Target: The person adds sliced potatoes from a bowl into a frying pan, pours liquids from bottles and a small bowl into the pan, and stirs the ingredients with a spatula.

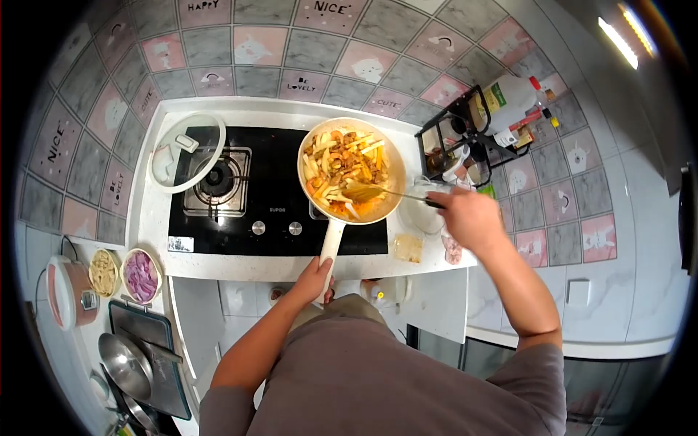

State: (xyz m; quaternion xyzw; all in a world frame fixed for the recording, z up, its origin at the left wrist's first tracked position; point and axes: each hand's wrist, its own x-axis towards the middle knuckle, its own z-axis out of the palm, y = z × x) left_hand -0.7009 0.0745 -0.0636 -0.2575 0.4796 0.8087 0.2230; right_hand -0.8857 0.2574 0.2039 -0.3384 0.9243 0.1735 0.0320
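Observation:
My left hand [314, 280] is wrapped round the cream handle [333, 240] of a frying pan [395, 171], which sits over the right side of the black gas stove. Inside are potato sticks, shrimp and darker pieces [347, 160] in an orange sauce. My right hand [469, 218] grips the dark handle of a spatula [361, 192] from the right. Its amber-coloured blade rests among the food near the pan's lower right side. The burner under the pan is hidden.
A glass lid [219, 156] leans over the left burner [217, 178]. To the right stand a clear bowl [422, 216], a small square dish [408, 248] and a bottle rack [465, 134]. Bowls of sliced onion [141, 277] and pale slices [104, 273] sit at left, near a steel wok [125, 365].

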